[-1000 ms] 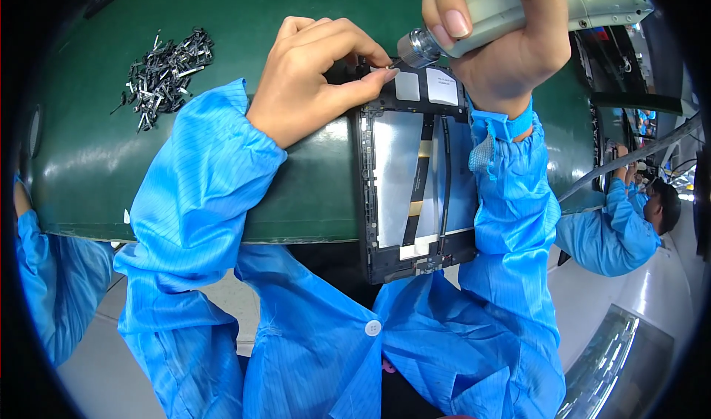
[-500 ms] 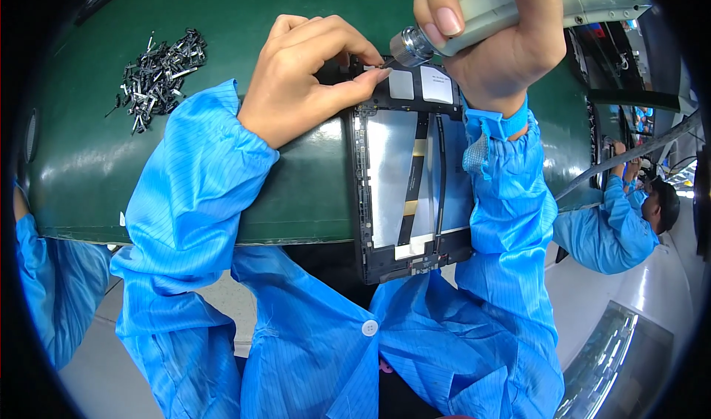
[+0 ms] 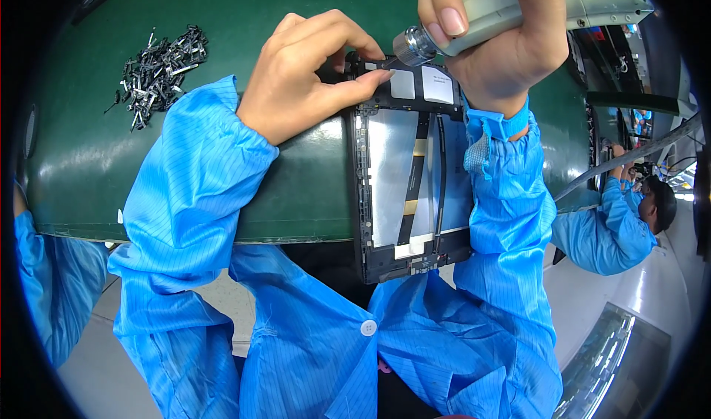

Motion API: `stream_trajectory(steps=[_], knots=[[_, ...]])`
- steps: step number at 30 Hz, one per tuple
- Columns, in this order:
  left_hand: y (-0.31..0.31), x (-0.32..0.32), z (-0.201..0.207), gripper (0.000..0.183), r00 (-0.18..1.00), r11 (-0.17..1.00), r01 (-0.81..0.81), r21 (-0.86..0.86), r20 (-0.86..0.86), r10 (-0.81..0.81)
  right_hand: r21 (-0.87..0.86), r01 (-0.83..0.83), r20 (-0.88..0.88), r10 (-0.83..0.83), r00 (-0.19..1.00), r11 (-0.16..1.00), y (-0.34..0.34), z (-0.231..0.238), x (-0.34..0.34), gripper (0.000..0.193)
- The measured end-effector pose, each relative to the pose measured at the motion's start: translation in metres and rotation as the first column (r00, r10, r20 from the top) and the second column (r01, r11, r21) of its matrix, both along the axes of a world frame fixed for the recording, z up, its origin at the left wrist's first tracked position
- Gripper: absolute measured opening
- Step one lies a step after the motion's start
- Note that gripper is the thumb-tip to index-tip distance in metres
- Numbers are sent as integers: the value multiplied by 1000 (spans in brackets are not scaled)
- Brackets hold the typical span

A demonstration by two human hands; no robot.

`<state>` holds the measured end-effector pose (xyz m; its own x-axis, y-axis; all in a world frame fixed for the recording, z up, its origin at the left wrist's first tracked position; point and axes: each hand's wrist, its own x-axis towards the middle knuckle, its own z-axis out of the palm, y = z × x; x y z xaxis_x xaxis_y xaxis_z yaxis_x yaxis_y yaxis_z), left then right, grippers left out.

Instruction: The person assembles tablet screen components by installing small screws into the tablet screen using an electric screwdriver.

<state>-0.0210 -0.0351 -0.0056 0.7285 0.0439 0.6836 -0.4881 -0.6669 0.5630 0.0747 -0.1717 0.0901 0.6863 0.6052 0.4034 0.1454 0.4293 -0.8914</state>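
Observation:
A tablet chassis [image 3: 381,189] with exposed silver plates and ribbon cables lies partly over the table's near edge. My right hand [image 3: 511,56] is wrapped round a pale electric screwdriver [image 3: 485,11], whose silver collar [image 3: 413,46] points down-left to the chassis's far left corner. At that same corner is my left hand [image 3: 307,71], its thumb and index finger close together by the screwdriver's tip. Whatever is between those fingertips is too small to make out. A blue wrist strap [image 3: 498,125] circles my right wrist.
On the green table [image 3: 296,189], a heap of small black and silver parts [image 3: 163,74] lies at the left. A grey cable [image 3: 629,154] slants across the right side. Another person [image 3: 611,223] in blue works at the far right; a blue sleeve [image 3: 59,286] shows at the left.
Almost nothing differs. The view has shifted very slightly, and both hands and the screwdriver stay at the same corner of the chassis.

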Motion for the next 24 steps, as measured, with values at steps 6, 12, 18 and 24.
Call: stream_trajectory(steps=[6,12,18,24], knots=[[-1,0,-3,17,1000,1000,-15,18,9,15,1,14,20,-14,1000,1000,1,1,0,35],[0,1,-3,15,1000,1000,-6,17,11,6,-2,18,30,-18,999,1000,1,1,-1,33],[-1,1,-4,14,1000,1000,4,-6,22,-4,10,24,34,-24,999,1000,2,0,-1,34],[-1,-1,-1,19,1000,1000,-4,26,15,4,7,-4,11,4,1000,1000,1,1,-1,34]])
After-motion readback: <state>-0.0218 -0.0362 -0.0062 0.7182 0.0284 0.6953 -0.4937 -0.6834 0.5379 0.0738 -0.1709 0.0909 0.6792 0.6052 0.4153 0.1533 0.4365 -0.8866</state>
